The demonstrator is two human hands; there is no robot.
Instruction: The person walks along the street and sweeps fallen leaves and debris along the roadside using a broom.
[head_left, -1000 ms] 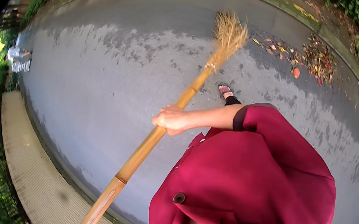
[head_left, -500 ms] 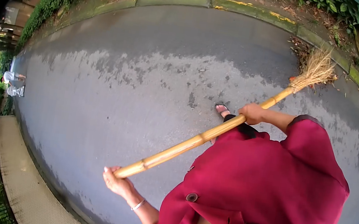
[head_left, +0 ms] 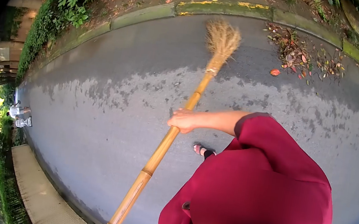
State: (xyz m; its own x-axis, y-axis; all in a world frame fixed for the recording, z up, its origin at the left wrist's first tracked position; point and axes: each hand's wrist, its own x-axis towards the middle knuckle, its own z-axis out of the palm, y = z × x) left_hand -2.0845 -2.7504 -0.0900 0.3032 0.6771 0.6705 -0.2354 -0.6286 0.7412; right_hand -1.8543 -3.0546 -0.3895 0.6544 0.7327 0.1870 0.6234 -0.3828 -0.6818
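The fingers of the right hand [head_left: 184,120] wrap around the bamboo handle of the broom [head_left: 161,150] near the frame's centre; the left hand is out of view, so its grasp cannot be told. The broom slants from the bottom edge, left of centre, to its bristles [head_left: 223,38] at upper centre, left of the leaf pile [head_left: 294,52] at upper right. Good strokes probably need bristles low and flat on the road [head_left: 92,145], a firm but supple grip, and gentle pace, lest leaves scatter.
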